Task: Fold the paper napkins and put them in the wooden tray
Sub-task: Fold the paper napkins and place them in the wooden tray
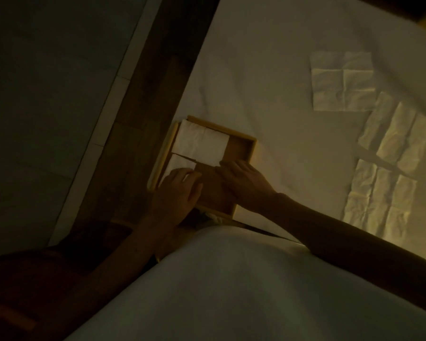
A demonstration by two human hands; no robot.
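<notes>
Dim, warm-lit view down onto a white cloth-covered table (268, 70), though in this gloom it could be a bed. A shallow square wooden tray (252, 143) sits at about 9 o'clock of the scene, near the surface's edge. Inside it, toward 11 o'clock, lie two folded white paper napkins (202, 141).

The left hand (180, 190) rests flat on the smaller napkin, fingers straight and close together. The right hand (244, 183) lies flat on the tray floor, fingers extended, tips touching the larger napkin's edge.

Three unfolded creased paper napkins (342, 80) wait well apart at 2 to 3 o'clock. They look feather-light, limp and easily torn. They are best pinched at a corner or edge, then pressed flat along the existing creases.
</notes>
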